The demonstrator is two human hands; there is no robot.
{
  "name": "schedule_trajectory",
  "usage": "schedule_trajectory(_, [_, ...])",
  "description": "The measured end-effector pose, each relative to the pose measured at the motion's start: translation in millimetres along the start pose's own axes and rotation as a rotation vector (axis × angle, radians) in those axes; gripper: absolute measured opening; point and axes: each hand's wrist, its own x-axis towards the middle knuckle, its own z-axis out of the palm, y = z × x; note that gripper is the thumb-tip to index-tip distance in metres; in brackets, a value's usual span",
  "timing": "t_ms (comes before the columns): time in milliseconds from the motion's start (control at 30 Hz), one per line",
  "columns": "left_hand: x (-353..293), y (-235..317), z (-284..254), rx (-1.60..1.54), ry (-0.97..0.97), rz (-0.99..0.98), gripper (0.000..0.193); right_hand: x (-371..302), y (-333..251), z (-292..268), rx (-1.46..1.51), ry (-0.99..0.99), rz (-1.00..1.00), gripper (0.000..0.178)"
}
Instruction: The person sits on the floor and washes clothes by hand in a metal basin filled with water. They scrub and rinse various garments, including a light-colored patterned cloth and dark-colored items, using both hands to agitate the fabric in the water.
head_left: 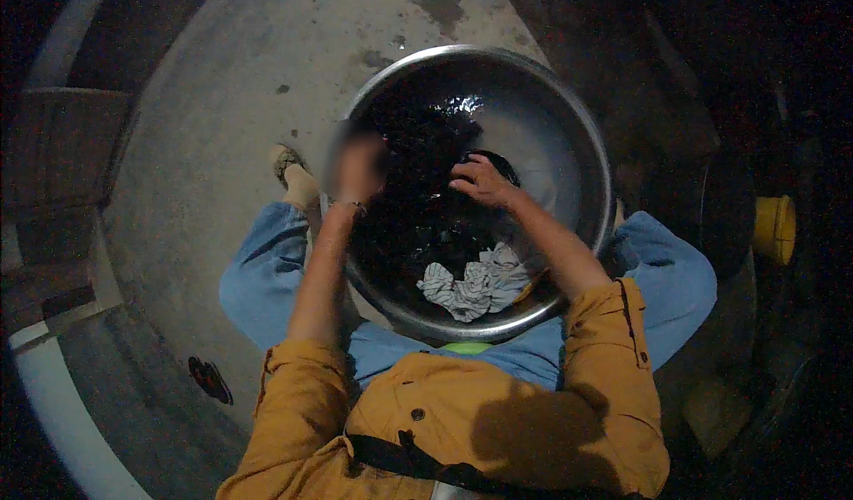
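Observation:
A wide round metal basin [607,176] stands between my legs with water in it. Dark wet cloth [426,140] fills much of its left and middle. My right hand [484,182] reaches in from the right, its bent fingers closed on a bunched part of this cloth. At the basin's left side, my left hand [360,167] is over the edge of the dark cloth; blur hides its fingers, so its grip cannot be made out. A crumpled white cloth with dark stripes [475,282] lies at the near side of the basin, against the inner wall.
Grey concrete floor [222,100] with dark wet spots surrounds the basin. A yellow container [775,229] is at the far right in shadow. A dark sandal-like object [209,380] lies at lower left. My knees flank the basin.

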Motion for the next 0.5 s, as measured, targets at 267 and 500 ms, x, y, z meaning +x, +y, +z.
schedule_trajectory(267, [-14.1, 19.5, 42.0, -0.202, -0.437, -0.185, 0.073, 45.4, -73.8, -74.1, 0.308, -0.275, 0.109, 0.033])
schedule_trajectory(500, [16.2, 38.8, -22.5, -0.420, -0.292, 0.040, 0.036, 49.3, -88.4, -91.0, 0.419, -0.323, 0.082, 0.031])
